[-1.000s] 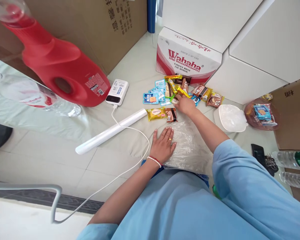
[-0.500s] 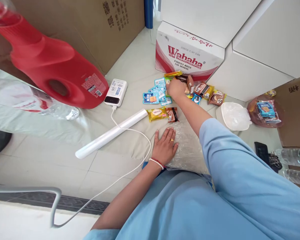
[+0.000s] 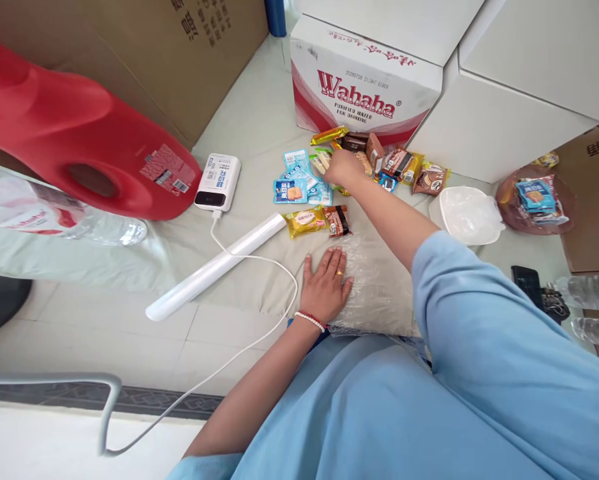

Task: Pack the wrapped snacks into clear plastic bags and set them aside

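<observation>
My left hand (image 3: 325, 285) lies flat, fingers extended, on a sheet of clear plastic film (image 3: 376, 287) spread on the pale cloth. My right hand (image 3: 348, 170) reaches into the pile of snacks with its fingers curled together. At its fingertips is a green snack packet (image 3: 320, 160), apparently pinched; the hand hides part of the grip. Blue snack packets (image 3: 290, 191) lie just left of that hand. Nearer to me are a yellow-wrapped snack (image 3: 306, 222) and a brown-wrapped snack (image 3: 338, 221). Other brown packets (image 3: 396, 163) lie to the right.
Behind the snacks stands a Wahaha carton (image 3: 359, 87). A white power bank (image 3: 218, 181) with a cable and a white roll (image 3: 216, 267) lie left, beside a large red bottle (image 3: 129, 147). At right are a white plastic bowl (image 3: 469, 215) and a bowl of packets (image 3: 509, 207).
The green packet shows more clearly, farther left, at my right fingertips. My left hand stays flat on the film. The whole view has shifted slightly.
</observation>
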A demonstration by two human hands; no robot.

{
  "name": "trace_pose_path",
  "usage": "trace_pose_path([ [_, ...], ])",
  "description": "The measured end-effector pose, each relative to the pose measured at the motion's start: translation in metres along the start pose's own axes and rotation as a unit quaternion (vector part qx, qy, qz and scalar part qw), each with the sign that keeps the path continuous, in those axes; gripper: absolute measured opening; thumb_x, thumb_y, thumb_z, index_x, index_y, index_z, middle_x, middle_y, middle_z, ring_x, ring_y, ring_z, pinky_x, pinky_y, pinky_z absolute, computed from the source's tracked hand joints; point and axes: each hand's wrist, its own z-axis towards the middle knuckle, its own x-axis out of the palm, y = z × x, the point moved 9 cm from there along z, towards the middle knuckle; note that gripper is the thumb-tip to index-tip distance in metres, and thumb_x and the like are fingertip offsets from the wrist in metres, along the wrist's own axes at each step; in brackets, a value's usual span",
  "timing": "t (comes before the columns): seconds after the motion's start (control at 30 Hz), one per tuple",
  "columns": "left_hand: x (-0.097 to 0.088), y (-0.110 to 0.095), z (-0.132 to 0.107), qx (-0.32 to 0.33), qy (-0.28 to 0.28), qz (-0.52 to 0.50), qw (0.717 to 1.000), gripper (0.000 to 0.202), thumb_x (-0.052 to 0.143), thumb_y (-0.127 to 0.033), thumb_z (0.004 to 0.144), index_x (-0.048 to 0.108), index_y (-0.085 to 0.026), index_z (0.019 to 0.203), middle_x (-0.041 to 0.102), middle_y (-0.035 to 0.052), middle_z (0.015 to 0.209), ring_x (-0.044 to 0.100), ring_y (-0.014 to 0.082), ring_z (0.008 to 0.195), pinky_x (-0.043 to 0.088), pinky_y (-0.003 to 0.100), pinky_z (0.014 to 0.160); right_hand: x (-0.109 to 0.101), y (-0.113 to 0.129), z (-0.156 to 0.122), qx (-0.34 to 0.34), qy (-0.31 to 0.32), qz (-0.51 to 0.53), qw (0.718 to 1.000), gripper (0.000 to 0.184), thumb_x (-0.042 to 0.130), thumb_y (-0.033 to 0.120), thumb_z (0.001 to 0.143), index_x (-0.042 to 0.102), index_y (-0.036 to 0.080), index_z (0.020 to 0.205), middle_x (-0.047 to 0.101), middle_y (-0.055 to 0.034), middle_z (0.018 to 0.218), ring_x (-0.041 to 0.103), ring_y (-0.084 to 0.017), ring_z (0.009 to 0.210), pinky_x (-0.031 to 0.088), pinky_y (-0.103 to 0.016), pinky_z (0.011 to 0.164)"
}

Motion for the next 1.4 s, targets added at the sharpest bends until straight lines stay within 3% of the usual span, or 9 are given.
trace_pose_path([
  [0.23, 0.003, 0.0, 0.0, -0.004, -0.012, 0.006, 1.0, 0.073, 0.031, -0.056, 0.104, 0.027, -0.015, 0.164, 0.026, 0.0124, 0.17, 0.022, 0.0305, 0.16, 0.002, 0.066, 0.128, -0.079, -0.014, -0.174, -0.124, 0.145, -0.032, 0.981, 0.07, 0.079, 0.029, 0.077, 0.055, 0.018, 0.142, 0.068, -0.0103, 0.128, 0.066, -0.03, 0.113, 0.052, -0.04, 0.099],
  [0.33, 0.005, 0.001, 0.0, -0.004, -0.017, 0.013, 1.0, 0.073, 0.032, -0.054, 0.104, 0.027, -0.014, 0.164, 0.027, 0.0136, 0.17, 0.023, 0.0302, 0.159, 0.001, 0.066, 0.128, -0.069, -0.035, -0.253, -0.143, 0.232, -0.075, 0.959, 0.07, 0.076, 0.027, 0.081, 0.052, 0.023, 0.147, 0.067, -0.0101, 0.13, 0.067, -0.028, 0.111, 0.051, -0.035, 0.094],
  [0.43, 0.005, 0.0, 0.001, -0.003, -0.022, 0.024, 0.999, 0.071, 0.034, -0.052, 0.104, 0.028, -0.013, 0.163, 0.026, 0.0138, 0.17, 0.024, 0.0288, 0.159, 0.0, 0.064, 0.128, -0.046, -0.061, -0.299, -0.107, 0.271, -0.14, 0.946, 0.071, 0.073, 0.026, 0.086, 0.046, 0.026, 0.152, 0.061, -0.0119, 0.139, 0.068, -0.027, 0.111, 0.052, -0.033, 0.088],
  [0.57, 0.005, -0.001, 0.001, 0.002, -0.028, 0.037, 0.999, 0.07, 0.034, -0.051, 0.104, 0.03, -0.013, 0.163, 0.026, 0.0139, 0.17, 0.026, 0.0273, 0.159, 0.0, 0.064, 0.128, -0.034, -0.071, -0.316, -0.094, 0.241, -0.139, 0.956, 0.073, 0.071, 0.034, 0.091, 0.038, 0.025, 0.156, 0.05, -0.0128, 0.152, 0.065, -0.028, 0.119, 0.053, -0.033, 0.087],
  [0.97, 0.007, 0.003, 0.003, 0.009, -0.03, 0.041, 0.999, 0.062, 0.035, -0.043, 0.105, 0.03, -0.02, 0.163, 0.033, 0.0159, 0.168, 0.033, 0.0297, 0.156, 0.011, 0.067, 0.125, -0.039, -0.075, -0.321, -0.111, 0.21, -0.17, 0.956, 0.054, 0.06, 0.024, 0.093, 0.048, 0.02, 0.146, 0.06, -0.0146, 0.137, 0.069, -0.029, 0.103, 0.055, -0.036, 0.077],
  [1.1, -0.012, 0.006, -0.006, 0.006, -0.096, 0.034, 0.995, 0.06, 0.044, -0.043, 0.103, 0.039, -0.021, 0.159, 0.03, 0.0182, 0.169, 0.028, 0.0361, 0.157, 0.014, 0.068, 0.124, -0.059, -0.083, -0.337, -0.124, 0.165, -0.117, 0.971, 0.059, 0.061, 0.034, 0.098, 0.043, 0.02, 0.152, 0.046, -0.0171, 0.155, 0.066, -0.029, 0.113, 0.056, -0.038, 0.083],
  [1.2, -0.029, -0.005, -0.027, 0.117, -0.132, -0.003, 0.984, 0.066, 0.053, -0.045, 0.099, 0.037, -0.025, 0.16, 0.04, 0.0167, 0.165, 0.026, 0.0353, 0.158, 0.012, 0.065, 0.127, -0.079, -0.088, -0.372, -0.175, 0.106, -0.039, 0.978, 0.065, 0.06, 0.054, 0.098, 0.047, 0.017, 0.149, 0.05, -0.018, 0.151, 0.059, -0.03, 0.124, 0.054, -0.043, 0.097],
  [1.3, -0.02, -0.021, -0.056, 0.289, -0.024, -0.071, 0.954, 0.083, 0.061, -0.059, 0.092, 0.031, -0.026, 0.162, 0.044, 0.0175, 0.162, 0.037, 0.0338, 0.154, 0.019, 0.06, 0.128, -0.075, -0.101, -0.419, -0.226, 0.095, -0.011, 0.97, 0.076, 0.07, 0.062, 0.088, 0.052, 0.017, 0.147, 0.055, -0.0187, 0.146, 0.051, -0.034, 0.13, 0.047, -0.051, 0.108],
  [1.4, -0.007, -0.015, -0.067, 0.314, 0.072, -0.077, 0.943, 0.077, 0.065, -0.061, 0.09, 0.046, -0.024, 0.154, 0.043, 0.0181, 0.163, 0.036, 0.0362, 0.154, 0.02, 0.062, 0.127, -0.062, -0.126, -0.443, -0.207, 0.073, -0.009, 0.976, 0.038, 0.064, 0.036, 0.097, 0.065, 0.02, 0.132, 0.063, -0.0153, 0.138, 0.051, -0.033, 0.13, 0.045, -0.054, 0.107],
])
